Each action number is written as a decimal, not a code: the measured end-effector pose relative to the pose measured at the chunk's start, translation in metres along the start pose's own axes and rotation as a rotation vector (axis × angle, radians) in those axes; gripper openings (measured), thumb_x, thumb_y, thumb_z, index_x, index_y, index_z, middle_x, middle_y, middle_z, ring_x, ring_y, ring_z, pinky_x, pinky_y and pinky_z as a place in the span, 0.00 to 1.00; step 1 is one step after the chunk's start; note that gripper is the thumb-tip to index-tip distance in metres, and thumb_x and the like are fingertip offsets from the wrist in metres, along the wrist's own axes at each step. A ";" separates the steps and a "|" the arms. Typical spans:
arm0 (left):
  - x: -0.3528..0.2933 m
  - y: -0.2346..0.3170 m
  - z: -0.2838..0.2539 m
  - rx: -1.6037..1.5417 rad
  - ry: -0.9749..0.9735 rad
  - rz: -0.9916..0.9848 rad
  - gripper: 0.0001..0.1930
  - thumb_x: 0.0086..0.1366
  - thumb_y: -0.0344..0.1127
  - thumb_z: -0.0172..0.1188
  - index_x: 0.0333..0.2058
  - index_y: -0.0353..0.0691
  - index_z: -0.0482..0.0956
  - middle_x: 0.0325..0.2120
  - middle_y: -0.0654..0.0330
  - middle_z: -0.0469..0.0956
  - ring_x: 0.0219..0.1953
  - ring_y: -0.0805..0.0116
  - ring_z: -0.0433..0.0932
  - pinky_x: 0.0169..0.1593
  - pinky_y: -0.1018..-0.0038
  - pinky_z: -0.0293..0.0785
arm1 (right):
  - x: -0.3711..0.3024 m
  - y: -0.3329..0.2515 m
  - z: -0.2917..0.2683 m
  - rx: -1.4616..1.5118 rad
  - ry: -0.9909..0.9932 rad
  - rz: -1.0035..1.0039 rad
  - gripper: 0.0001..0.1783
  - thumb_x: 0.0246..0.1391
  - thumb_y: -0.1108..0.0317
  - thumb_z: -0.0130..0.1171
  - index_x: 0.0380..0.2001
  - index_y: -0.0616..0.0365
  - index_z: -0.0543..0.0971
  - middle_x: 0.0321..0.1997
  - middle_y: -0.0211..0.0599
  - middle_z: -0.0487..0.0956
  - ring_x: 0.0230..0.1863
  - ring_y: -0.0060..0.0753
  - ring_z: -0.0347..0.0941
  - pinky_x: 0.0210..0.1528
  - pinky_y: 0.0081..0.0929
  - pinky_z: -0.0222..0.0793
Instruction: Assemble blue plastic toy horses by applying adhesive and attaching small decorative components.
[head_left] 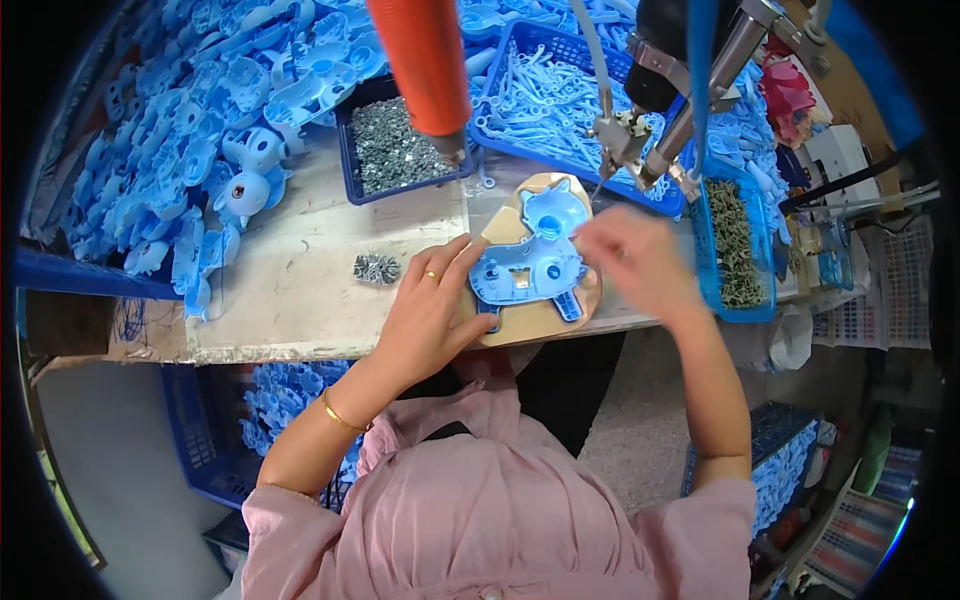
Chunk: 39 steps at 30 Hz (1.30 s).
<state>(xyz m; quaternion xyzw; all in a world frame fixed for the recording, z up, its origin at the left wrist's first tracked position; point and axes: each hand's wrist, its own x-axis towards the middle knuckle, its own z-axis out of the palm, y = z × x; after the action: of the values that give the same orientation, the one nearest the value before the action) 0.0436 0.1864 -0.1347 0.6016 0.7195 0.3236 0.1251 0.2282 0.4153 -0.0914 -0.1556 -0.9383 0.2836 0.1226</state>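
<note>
A light-blue plastic animal-shaped shell half (522, 270), hollow side up, lies in a tan holding block (592, 296) at the table's front edge. My left hand (425, 308), wearing a ring, rests at its left side with the fingers apart; the thumb and fingertips touch the block and shell edge. My right hand (640, 262) is at the right edge of the shell, near its head part. Motion smears its fingers, so any small thing between them cannot be made out.
Overhead hang an orange powered screwdriver (425, 65) and a metal nozzle tool (640, 145). Behind are a dark bin of small metal parts (400, 150), a blue basket of plastic rods (560, 95) and heaped blue shells (200, 130). Right stands a bin of brownish pieces (738, 245); left, a small metal pile (376, 268).
</note>
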 end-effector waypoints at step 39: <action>0.051 0.066 0.031 -0.873 0.074 -0.196 0.16 0.77 0.37 0.51 0.49 0.30 0.80 0.39 0.56 0.84 0.37 0.74 0.81 0.43 0.78 0.77 | -0.071 -0.015 -0.020 0.460 0.028 0.369 0.13 0.63 0.63 0.60 0.41 0.63 0.83 0.33 0.35 0.84 0.34 0.24 0.79 0.38 0.28 0.74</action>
<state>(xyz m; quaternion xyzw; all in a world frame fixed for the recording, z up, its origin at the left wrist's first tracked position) 0.1007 0.2483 -0.1063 0.4094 0.5730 0.6051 0.3714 0.2963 0.3879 -0.0770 -0.2955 -0.8034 0.5043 0.1138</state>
